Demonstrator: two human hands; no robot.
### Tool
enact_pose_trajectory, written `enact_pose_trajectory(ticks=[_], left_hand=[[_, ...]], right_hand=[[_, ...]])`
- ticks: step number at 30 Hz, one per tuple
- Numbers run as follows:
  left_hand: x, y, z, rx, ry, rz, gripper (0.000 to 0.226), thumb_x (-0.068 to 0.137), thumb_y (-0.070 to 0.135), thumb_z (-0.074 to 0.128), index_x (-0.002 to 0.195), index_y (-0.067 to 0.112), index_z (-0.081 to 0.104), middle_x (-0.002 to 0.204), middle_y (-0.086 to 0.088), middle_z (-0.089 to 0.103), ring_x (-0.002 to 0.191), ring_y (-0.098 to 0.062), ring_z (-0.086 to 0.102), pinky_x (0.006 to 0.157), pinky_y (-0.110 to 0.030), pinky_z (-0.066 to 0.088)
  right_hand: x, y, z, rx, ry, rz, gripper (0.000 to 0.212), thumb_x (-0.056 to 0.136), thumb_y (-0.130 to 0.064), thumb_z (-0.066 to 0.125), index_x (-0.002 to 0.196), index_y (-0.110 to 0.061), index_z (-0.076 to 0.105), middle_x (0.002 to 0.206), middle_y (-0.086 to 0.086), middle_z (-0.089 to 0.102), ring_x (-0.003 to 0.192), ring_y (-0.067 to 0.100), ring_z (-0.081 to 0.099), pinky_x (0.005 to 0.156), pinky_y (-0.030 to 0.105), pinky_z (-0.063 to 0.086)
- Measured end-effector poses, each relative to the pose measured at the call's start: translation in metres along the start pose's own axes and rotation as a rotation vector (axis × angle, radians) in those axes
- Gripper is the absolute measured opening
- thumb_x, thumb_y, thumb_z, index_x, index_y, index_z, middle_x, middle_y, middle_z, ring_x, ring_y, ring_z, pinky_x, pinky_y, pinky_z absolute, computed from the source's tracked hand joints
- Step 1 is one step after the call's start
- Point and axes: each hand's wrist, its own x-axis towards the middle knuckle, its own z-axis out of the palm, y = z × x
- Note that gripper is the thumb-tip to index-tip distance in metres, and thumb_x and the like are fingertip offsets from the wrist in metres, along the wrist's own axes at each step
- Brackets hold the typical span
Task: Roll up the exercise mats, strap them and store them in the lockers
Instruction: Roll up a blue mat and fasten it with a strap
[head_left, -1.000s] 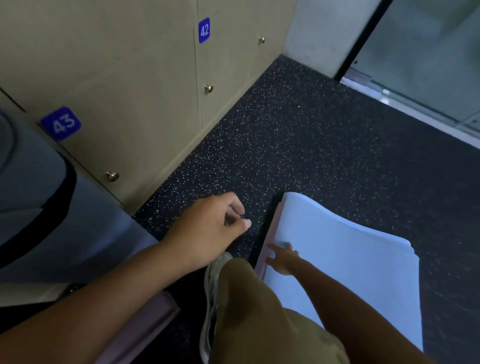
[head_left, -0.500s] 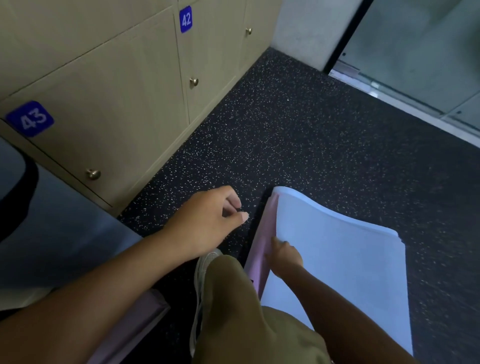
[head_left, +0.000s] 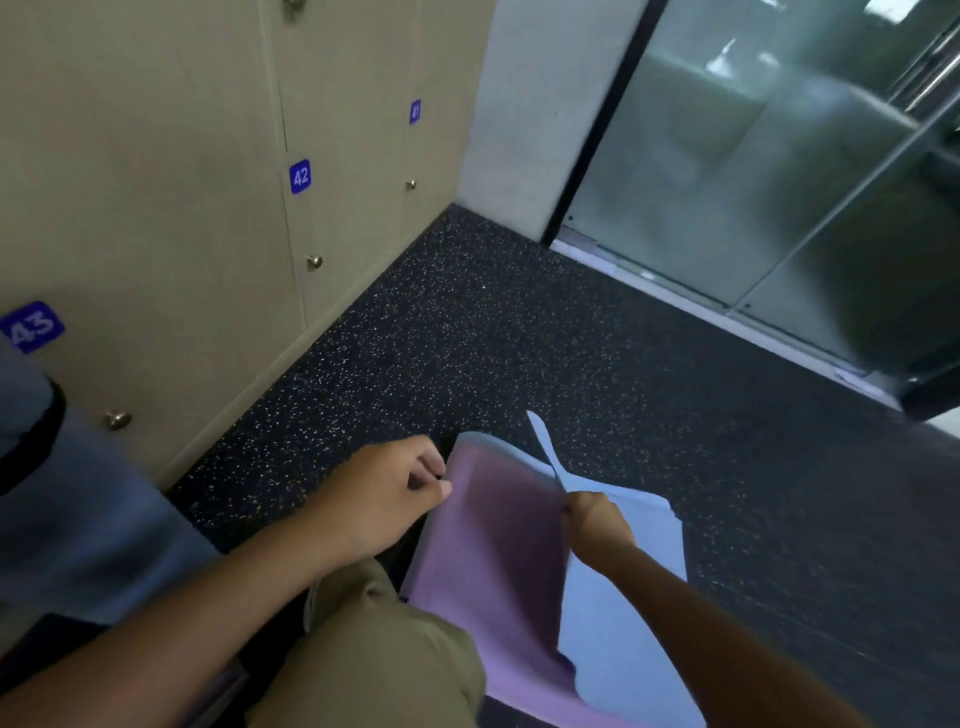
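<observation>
The right hand (head_left: 595, 522) pinched the edge of the mat (head_left: 498, 551) and held that edge raised, so the purple underside faced up while the pale blue face (head_left: 628, 613) lay toward 4 o'clock on the floor (head_left: 545, 353). A thin blue tip of the mat stood up at 12 o'clock from that grip. The left hand (head_left: 387, 493) sat just at 9 o'clock from the mat's far corner, fingers curled with thumb against forefinger (whether it held anything, or touched the mat, could not be told). The mat lay partly lifted on the dark speckled floor, right in front of the person's bent knee (head_left: 374, 660) in khaki cloth.

At 10 o'clock from the hands ran the lockers (head_left: 156, 208), beige doors with round knobs and blue number plates reading 43, 42 and 41, all shut. A grey-blue mass with a black band (head_left: 78, 509) filled the 8 o'clock side, against the locker row. At 2 o'clock stood a glass door (head_left: 753, 156) with a dark frame.
</observation>
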Motion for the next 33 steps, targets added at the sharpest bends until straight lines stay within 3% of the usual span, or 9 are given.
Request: enact_pose_trajectory(ticks=[4, 8, 12, 16, 19, 27, 30, 33], left_hand=[[-0.027, 0.039, 0.002, -0.016, 0.031, 0.065, 0.009, 0.093, 0.037, 0.072, 0.098, 0.031, 0.068, 0.093, 0.017, 0.071, 0.082, 0.01, 0.063, 0.074, -0.017, 0.048], [-0.057, 0.081, -0.001, 0.01, 0.055, 0.125, 0.009, 0.092, 0.038, 0.073, 0.096, 0.032, 0.068, 0.09, 0.019, 0.071, 0.08, 0.008, 0.064, 0.077, -0.022, 0.052], [-0.081, 0.12, -0.006, 0.047, 0.083, 0.184, 0.01, 0.091, 0.039, 0.073, 0.095, 0.031, 0.068, 0.088, 0.03, 0.069, 0.077, 0.008, 0.064, 0.079, -0.026, 0.053], [-0.102, 0.157, -0.005, 0.093, 0.076, 0.236, 0.011, 0.091, 0.041, 0.073, 0.095, 0.032, 0.068, 0.088, 0.022, 0.072, 0.078, 0.007, 0.063, 0.081, -0.027, 0.052], [-0.114, 0.183, 0.002, 0.111, 0.059, 0.275, 0.01, 0.092, 0.041, 0.073, 0.095, 0.033, 0.067, 0.089, 0.02, 0.072, 0.076, 0.007, 0.063, 0.079, -0.025, 0.051], [-0.129, 0.244, 0.031, 0.191, 0.024, 0.386, 0.013, 0.092, 0.044, 0.072, 0.094, 0.033, 0.067, 0.089, 0.017, 0.072, 0.081, 0.002, 0.065, 0.08, -0.025, 0.052], [-0.132, 0.264, 0.042, 0.183, 0.031, 0.428, 0.014, 0.091, 0.045, 0.072, 0.094, 0.033, 0.067, 0.09, 0.017, 0.071, 0.08, 0.001, 0.066, 0.079, -0.026, 0.054], [-0.136, 0.282, 0.046, 0.179, 0.053, 0.469, 0.015, 0.092, 0.043, 0.072, 0.098, 0.031, 0.066, 0.095, 0.016, 0.069, 0.084, -0.001, 0.065, 0.082, -0.028, 0.055]], right_hand=[[-0.024, 0.029, -0.072, -0.043, 0.08, 0.034, 0.031, 0.101, -0.024, 0.045, 0.105, -0.012, 0.073, 0.102, 0.008, 0.073, 0.087, 0.024, 0.07, 0.071, 0.032, 0.056], [-0.056, 0.057, -0.137, -0.065, 0.126, 0.024, 0.025, 0.098, -0.018, 0.05, 0.101, -0.009, 0.074, 0.093, 0.008, 0.07, 0.078, 0.023, 0.067, 0.062, 0.027, 0.045], [-0.098, 0.087, -0.197, -0.208, 0.17, 0.047, 0.023, 0.096, -0.014, 0.059, 0.117, -0.011, 0.068, 0.111, 0.01, 0.071, 0.095, 0.027, 0.069, 0.068, 0.029, 0.047], [-0.148, 0.116, -0.242, -0.369, 0.226, 0.114, 0.037, 0.099, -0.009, 0.058, 0.135, -0.008, 0.06, 0.128, 0.01, 0.066, 0.116, 0.029, 0.066, 0.089, 0.035, 0.055], [-0.177, 0.141, -0.263, -0.44, 0.262, 0.192, 0.041, 0.099, -0.006, 0.057, 0.14, -0.009, 0.055, 0.132, 0.009, 0.064, 0.118, 0.029, 0.064, 0.091, 0.036, 0.054], [-0.242, 0.186, -0.321, -0.518, 0.433, 0.307, 0.035, 0.092, 0.002, 0.056, 0.125, -0.012, 0.061, 0.125, 0.007, 0.066, 0.118, 0.029, 0.062, 0.084, 0.035, 0.049], [-0.256, 0.193, -0.346, -0.54, 0.522, 0.275, 0.032, 0.091, 0.002, 0.057, 0.119, -0.011, 0.064, 0.122, 0.009, 0.062, 0.121, 0.03, 0.058, 0.079, 0.038, 0.05], [-0.259, 0.193, -0.364, -0.537, 0.602, 0.189, 0.029, 0.088, 0.002, 0.06, 0.113, -0.01, 0.065, 0.118, 0.009, 0.053, 0.119, 0.031, 0.051, 0.069, 0.036, 0.039]])
